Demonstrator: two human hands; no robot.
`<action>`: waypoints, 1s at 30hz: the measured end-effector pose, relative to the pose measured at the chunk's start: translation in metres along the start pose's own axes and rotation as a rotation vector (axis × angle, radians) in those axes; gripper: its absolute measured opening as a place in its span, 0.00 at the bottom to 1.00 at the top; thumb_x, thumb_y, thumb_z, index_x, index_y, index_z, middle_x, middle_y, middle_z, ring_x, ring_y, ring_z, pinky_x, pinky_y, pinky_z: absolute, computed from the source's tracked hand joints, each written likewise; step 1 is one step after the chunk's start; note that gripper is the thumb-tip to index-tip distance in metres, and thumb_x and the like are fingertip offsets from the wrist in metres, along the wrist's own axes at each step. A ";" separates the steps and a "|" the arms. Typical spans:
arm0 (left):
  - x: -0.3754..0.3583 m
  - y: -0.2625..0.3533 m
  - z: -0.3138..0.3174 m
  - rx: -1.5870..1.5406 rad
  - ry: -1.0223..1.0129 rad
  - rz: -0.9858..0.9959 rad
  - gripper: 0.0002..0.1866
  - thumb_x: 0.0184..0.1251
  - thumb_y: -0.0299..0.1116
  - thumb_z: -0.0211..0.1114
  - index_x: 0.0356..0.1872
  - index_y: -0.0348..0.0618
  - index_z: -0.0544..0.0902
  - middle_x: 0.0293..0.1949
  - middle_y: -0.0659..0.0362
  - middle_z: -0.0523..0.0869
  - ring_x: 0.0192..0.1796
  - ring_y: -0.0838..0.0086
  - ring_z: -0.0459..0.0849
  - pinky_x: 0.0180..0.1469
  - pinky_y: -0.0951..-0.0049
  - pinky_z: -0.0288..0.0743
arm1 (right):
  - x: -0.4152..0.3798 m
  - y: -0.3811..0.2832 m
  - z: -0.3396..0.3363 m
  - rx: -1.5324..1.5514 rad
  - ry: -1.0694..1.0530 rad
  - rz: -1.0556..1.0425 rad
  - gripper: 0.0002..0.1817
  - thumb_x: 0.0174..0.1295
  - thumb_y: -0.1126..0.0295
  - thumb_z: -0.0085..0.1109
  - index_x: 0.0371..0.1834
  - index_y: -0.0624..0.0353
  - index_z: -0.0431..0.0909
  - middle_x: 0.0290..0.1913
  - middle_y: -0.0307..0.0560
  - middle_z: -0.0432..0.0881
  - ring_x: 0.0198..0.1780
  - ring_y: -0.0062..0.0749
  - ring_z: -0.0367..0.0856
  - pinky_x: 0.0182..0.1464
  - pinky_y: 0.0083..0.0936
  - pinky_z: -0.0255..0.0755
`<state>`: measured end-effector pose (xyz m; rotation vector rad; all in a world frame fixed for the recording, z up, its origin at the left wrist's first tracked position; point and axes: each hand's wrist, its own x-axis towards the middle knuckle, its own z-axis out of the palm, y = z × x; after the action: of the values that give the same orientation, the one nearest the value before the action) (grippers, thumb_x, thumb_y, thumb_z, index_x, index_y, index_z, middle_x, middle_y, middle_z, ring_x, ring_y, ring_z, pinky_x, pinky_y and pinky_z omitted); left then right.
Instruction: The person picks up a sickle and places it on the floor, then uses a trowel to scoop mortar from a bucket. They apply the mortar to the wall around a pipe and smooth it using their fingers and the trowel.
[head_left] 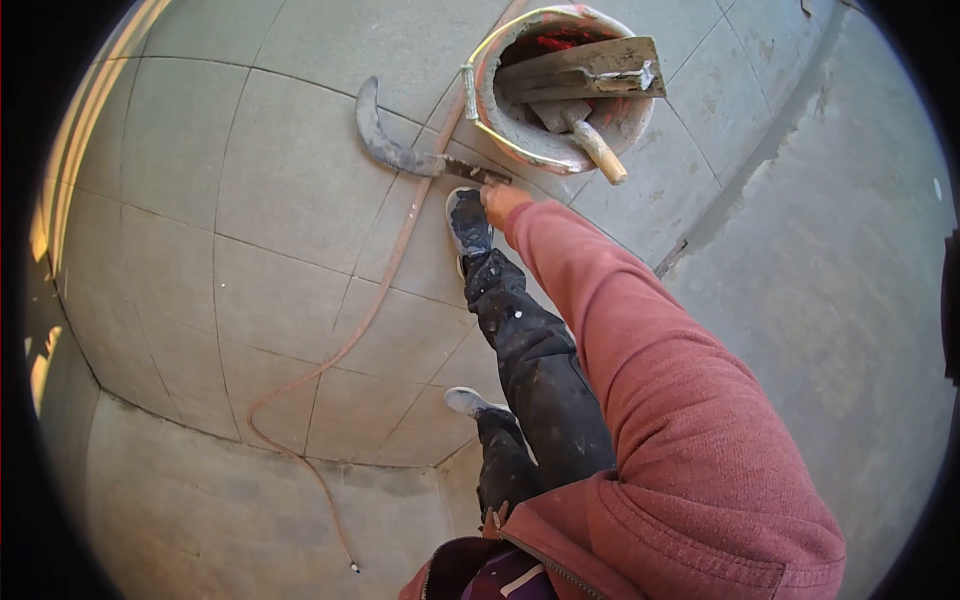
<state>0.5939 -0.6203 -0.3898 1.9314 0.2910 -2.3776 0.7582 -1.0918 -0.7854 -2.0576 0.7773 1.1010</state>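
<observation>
My right hand (500, 203), at the end of a red sleeve, is closed on the handle of a curved, mortar-crusted blade (385, 145). The blade lies low over the grey floor tiles (290, 170), its tip curling up to the left. Just beyond the hand stands a mortar-smeared bucket (520, 130) with a wire handle. A flat trowel (580, 72) rests across its top and a wooden-handled tool (598, 148) sticks out over its rim. My left hand is out of sight.
My legs in dark, stained trousers and grey shoes (467, 222) stand on the tiles. A thin orange cord (340, 345) snakes from the bucket down to the lower left. Bare grey screed (830, 270) lies right of the tile edge.
</observation>
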 end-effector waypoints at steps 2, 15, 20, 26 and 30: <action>0.002 0.004 -0.002 -0.019 0.028 0.028 0.22 0.48 0.43 0.52 0.48 0.55 0.67 0.50 0.47 0.64 0.53 0.59 0.61 0.57 0.59 0.44 | -0.029 -0.009 -0.012 0.104 0.107 -0.110 0.12 0.45 0.72 0.45 0.35 0.59 0.69 0.37 0.50 0.71 0.41 0.41 0.70 0.40 0.31 0.65; 0.008 0.081 -0.061 0.022 0.147 0.383 0.26 0.45 0.41 0.56 0.51 0.58 0.63 0.51 0.41 0.59 0.53 0.51 0.59 0.54 0.66 0.53 | -0.023 0.093 -0.179 -0.732 0.988 0.108 0.17 0.49 0.70 0.39 0.45 0.53 0.64 0.44 0.38 0.66 0.50 0.27 0.59 0.49 0.36 0.45; 0.038 0.029 -0.051 0.305 0.224 0.414 0.35 0.36 0.46 0.62 0.52 0.57 0.61 0.51 0.41 0.58 0.53 0.50 0.59 0.52 0.63 0.55 | -0.037 0.102 -0.153 -0.769 0.592 0.133 0.11 0.52 0.66 0.34 0.31 0.50 0.69 0.33 0.37 0.73 0.44 0.25 0.63 0.48 0.34 0.46; -0.002 0.093 -0.080 0.045 0.156 0.475 0.34 0.37 0.47 0.62 0.51 0.56 0.62 0.51 0.40 0.58 0.52 0.49 0.59 0.52 0.62 0.56 | -0.070 0.093 -0.131 -0.458 0.666 0.272 0.08 0.49 0.67 0.39 0.30 0.52 0.67 0.32 0.41 0.72 0.41 0.29 0.65 0.43 0.29 0.51; 0.001 0.088 -0.072 0.145 0.195 0.431 0.34 0.37 0.48 0.62 0.51 0.55 0.62 0.50 0.40 0.58 0.52 0.49 0.60 0.51 0.61 0.56 | -0.095 0.088 -0.168 -0.563 0.910 0.233 0.09 0.47 0.68 0.42 0.33 0.53 0.67 0.35 0.42 0.70 0.42 0.31 0.65 0.40 0.29 0.54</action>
<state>0.6773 -0.6934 -0.4145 2.0359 -0.2723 -1.9862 0.7265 -1.2575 -0.6570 -3.0664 1.2548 0.4568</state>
